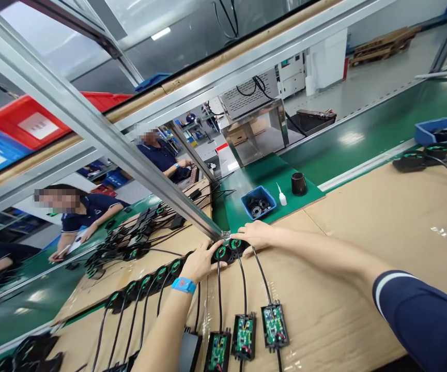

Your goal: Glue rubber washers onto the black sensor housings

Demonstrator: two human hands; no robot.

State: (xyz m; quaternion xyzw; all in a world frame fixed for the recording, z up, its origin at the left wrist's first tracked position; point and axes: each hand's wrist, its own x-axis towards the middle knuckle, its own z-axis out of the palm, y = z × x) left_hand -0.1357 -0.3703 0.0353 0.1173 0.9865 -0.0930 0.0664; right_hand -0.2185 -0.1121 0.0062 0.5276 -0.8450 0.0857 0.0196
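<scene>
My left hand (pixel 201 263), with a blue wristband, has its thumb and fingers around a round black housing (pixel 220 253) with a green ring inside. Just to the right, my right hand (pixel 257 235) curls over the end of the row, its fingertips on another round black housing (pixel 236 245); its palm side is hidden. Black cables run from these housings toward me to open black boxes with green circuit boards, such as one board (pixel 244 335) and another board (pixel 274 324). More round housings (pixel 145 282) line up to the left of my left hand.
A metal post (pixel 161 191) rises just beyond my hands. Behind it stand a blue bin of black rings (pixel 258 202), a small white bottle (pixel 282 198) and a black cup (pixel 298 184). Co-workers sit at the left beyond piled cabled parts (pixel 130 232). Another blue bin (pixel 444 129) stands far right.
</scene>
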